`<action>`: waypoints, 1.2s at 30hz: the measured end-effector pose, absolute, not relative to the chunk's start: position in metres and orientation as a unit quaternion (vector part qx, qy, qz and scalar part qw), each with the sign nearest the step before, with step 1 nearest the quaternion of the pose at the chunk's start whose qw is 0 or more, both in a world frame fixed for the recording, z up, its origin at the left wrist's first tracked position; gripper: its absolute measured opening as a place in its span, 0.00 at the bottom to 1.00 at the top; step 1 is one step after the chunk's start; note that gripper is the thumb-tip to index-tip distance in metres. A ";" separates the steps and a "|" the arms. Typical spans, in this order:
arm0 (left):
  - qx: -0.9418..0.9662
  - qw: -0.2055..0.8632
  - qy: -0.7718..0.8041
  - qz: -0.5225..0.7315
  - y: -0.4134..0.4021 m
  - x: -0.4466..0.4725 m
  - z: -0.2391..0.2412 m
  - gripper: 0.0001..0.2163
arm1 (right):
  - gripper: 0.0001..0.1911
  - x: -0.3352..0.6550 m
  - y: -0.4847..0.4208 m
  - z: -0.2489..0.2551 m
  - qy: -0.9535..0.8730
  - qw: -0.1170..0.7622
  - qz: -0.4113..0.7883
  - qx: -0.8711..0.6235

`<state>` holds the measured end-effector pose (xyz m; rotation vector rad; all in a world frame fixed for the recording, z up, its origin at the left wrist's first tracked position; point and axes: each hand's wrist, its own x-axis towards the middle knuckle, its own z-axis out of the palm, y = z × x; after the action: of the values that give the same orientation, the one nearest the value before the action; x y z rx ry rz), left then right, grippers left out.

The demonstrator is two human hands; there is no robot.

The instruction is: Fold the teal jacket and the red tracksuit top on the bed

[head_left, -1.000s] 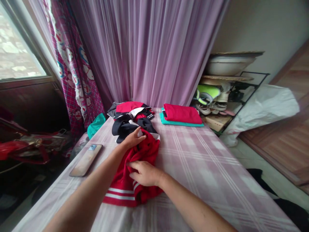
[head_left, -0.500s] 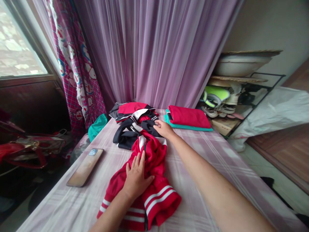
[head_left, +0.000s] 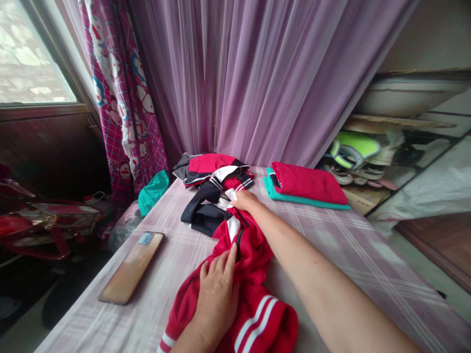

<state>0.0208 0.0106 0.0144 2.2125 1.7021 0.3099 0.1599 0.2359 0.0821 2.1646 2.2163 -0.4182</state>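
Note:
A red jacket (head_left: 255,247) with white-striped cuffs and hem lies crumpled on the bed; its far part is navy and white. My left hand (head_left: 218,294) rests flat on the red part, fingers stretched forward beside the black zip. Further up, my right hand (head_left: 245,200) has its fingers closed on the jacket's white and red cloth; the fingertips are partly hidden. A navy sleeve (head_left: 206,218) lies bent to the left of that hand. Just beyond is another bundled red, grey and white garment (head_left: 211,164).
A phone (head_left: 132,269) lies face down on the plaid sheet (head_left: 176,255) at left. A folded red garment (head_left: 309,184) sits on a folded teal one (head_left: 274,191) at right. Purple curtains (head_left: 250,73) hang behind. A shoe rack (head_left: 364,171) stands beyond the right edge.
My right hand has moved from the navy sleeve's right side onto the white and red cloth, closing there. My left hand stays on the jacket. The camera view has shifted slightly.

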 end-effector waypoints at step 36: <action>0.861 -0.048 0.505 0.033 0.177 -0.024 0.062 0.27 | 0.25 0.262 0.173 0.066 0.691 -0.084 -0.150 0.702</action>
<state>-0.0237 0.1772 0.0619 2.7913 1.6361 0.1066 0.2617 0.1730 0.0660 2.3310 2.2959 -0.4981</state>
